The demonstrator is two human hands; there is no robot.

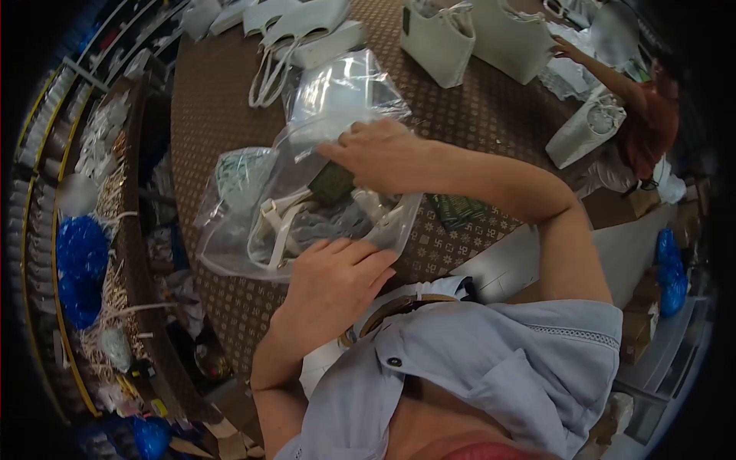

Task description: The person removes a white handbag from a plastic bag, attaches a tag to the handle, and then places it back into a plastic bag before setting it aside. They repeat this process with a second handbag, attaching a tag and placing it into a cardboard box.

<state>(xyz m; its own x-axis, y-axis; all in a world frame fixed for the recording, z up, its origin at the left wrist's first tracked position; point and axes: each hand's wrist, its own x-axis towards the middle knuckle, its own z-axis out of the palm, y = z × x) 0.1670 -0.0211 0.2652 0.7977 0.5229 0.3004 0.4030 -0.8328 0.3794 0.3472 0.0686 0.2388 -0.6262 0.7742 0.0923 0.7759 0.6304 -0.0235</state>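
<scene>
Only one view here, the head cam looking straight down. Both hands are on one clear plastic bag point(307, 184) lying on the patterned brown table point(222, 115), right in front of the person's body. The left hand point(337, 280) has its fingers curled down over the bag's near edge, gripping it. The right hand point(387, 153) is clamped on the upper part of the bag, fingers pinching the plastic.

Inside the bag there's a white bag with straps point(284, 222), and I can make out one dark green tag point(331, 182) by the right hand; the rest in there is too crumpled to tell apart. One more green patterned piece point(460, 208) lies on the table just under the right forearm.

Further back I count two white tote bags point(468, 34) standing upright side by side, plus a loose pile of white bags point(295, 27) at the far left edge, hard to count exactly. Top right, another person's hand point(566, 50) rests among white wrapping, with one more white bag point(586, 130) near them.
</scene>
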